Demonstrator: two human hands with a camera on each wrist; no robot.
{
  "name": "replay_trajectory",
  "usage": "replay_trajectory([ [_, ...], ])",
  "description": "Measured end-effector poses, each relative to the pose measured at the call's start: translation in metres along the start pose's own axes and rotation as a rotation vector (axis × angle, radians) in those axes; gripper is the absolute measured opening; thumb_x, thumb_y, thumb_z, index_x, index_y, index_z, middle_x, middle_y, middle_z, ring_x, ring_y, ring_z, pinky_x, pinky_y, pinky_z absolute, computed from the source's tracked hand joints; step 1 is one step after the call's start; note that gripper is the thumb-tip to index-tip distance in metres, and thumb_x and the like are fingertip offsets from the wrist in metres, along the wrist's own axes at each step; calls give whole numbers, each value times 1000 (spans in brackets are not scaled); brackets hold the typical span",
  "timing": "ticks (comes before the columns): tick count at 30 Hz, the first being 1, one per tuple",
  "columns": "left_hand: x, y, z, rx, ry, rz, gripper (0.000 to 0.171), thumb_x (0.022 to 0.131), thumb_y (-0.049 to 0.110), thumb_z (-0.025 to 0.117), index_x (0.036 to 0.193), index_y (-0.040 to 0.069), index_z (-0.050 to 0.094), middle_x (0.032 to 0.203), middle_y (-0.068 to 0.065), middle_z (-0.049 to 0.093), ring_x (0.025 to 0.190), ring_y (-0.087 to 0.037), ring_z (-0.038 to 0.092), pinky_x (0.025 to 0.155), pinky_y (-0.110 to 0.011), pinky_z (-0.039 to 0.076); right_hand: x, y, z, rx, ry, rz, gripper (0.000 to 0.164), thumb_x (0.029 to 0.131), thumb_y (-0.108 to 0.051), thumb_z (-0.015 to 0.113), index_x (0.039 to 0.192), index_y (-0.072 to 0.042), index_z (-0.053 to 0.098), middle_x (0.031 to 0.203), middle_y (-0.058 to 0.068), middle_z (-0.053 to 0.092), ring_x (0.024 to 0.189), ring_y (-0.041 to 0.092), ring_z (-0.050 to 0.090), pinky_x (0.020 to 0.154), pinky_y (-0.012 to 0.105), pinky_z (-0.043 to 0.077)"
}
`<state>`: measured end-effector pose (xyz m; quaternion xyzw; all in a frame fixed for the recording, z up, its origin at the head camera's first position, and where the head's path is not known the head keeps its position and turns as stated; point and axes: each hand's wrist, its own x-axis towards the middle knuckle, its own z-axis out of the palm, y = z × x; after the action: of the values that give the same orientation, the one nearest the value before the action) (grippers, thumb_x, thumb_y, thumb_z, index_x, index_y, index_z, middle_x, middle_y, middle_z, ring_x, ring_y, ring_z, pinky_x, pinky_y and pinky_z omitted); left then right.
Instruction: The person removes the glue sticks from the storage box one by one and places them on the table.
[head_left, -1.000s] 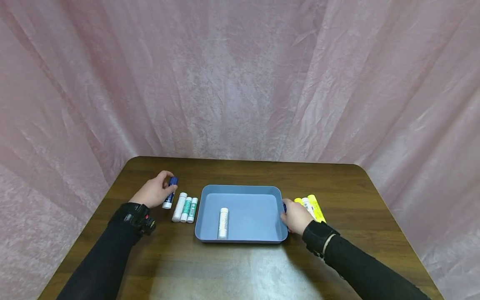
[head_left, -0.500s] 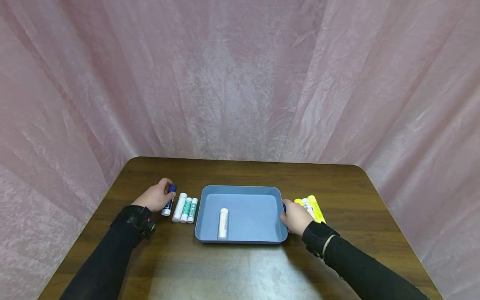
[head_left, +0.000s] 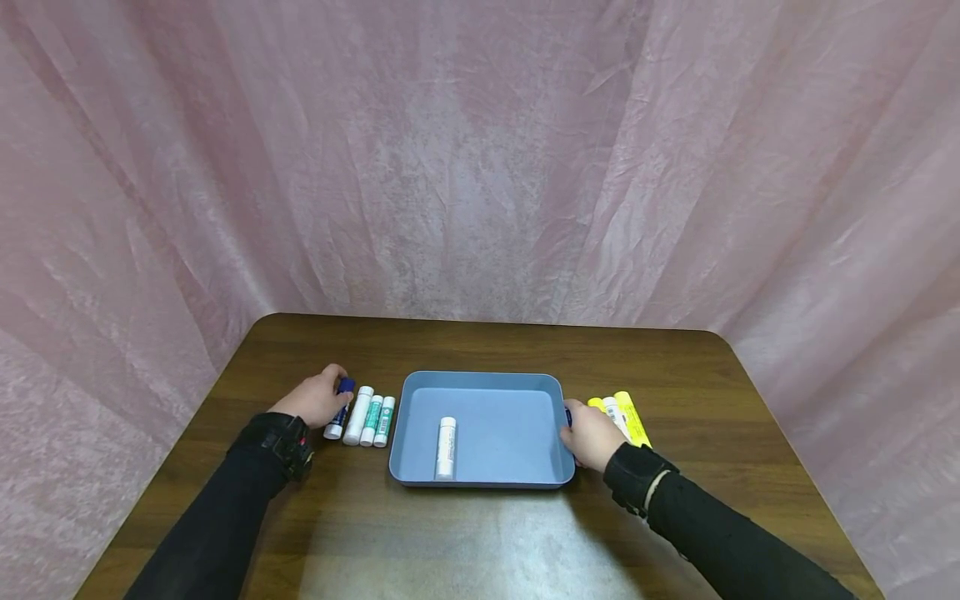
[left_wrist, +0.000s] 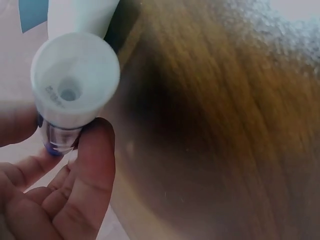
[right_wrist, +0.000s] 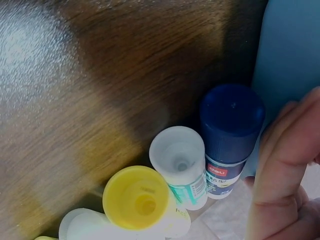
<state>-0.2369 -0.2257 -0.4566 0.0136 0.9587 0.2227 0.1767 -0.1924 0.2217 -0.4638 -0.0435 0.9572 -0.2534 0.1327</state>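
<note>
My left hand point(head_left: 313, 400) pinches a blue-capped glue stick point(head_left: 347, 387) between thumb and fingers, left of a row of white and green glue sticks point(head_left: 371, 419). In the left wrist view, the white end of this glue stick point(left_wrist: 75, 75) faces the camera, close to another white one. My right hand point(head_left: 591, 433) stays at the right edge of the blue tray point(head_left: 510, 482). In the right wrist view its bent fingers point(right_wrist: 285, 165) lie beside a blue glue stick point(right_wrist: 232, 125); I cannot tell whether they grip it. One white glue stick point(head_left: 446, 447) lies in the tray.
Yellow and white glue sticks point(head_left: 632, 418) lie to the right of my right hand. A white-and-green one point(right_wrist: 182, 160) and a yellow one point(right_wrist: 135, 197) show beside the blue one. Everything rests on a brown wooden table point(head_left: 480, 342) before a pink curtain point(head_left: 480, 167).
My left hand has brought the blue-capped glue stick nearer to me, then slightly right, close against the row of white and green ones. The right hand and tray have stayed in place.
</note>
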Motion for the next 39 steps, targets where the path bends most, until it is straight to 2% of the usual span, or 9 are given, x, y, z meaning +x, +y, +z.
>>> replay_trajectory([
  [10,2,1,2,29,-24,-16,51,106,24,50,145,-6,36,133,-38,55,116,-45,63,91,-55,53,1,1,0,3,-6,5,52,99,-12,63,144,7,46,70,6,60,45,16,57,47,27,48],
  [23,1,2,5,31,-46,-33,51,107,24,49,146,-5,34,133,-36,57,111,-38,64,88,-51,52,2,1,-1,3,-14,16,53,100,-13,63,146,5,46,73,6,61,47,15,58,48,27,48],
  [39,2,5,8,48,-29,-29,50,105,23,52,144,-5,39,133,-36,57,114,-40,63,93,-54,52,1,2,0,2,-11,11,53,100,-13,63,146,5,46,74,7,62,47,15,58,48,27,49],
])
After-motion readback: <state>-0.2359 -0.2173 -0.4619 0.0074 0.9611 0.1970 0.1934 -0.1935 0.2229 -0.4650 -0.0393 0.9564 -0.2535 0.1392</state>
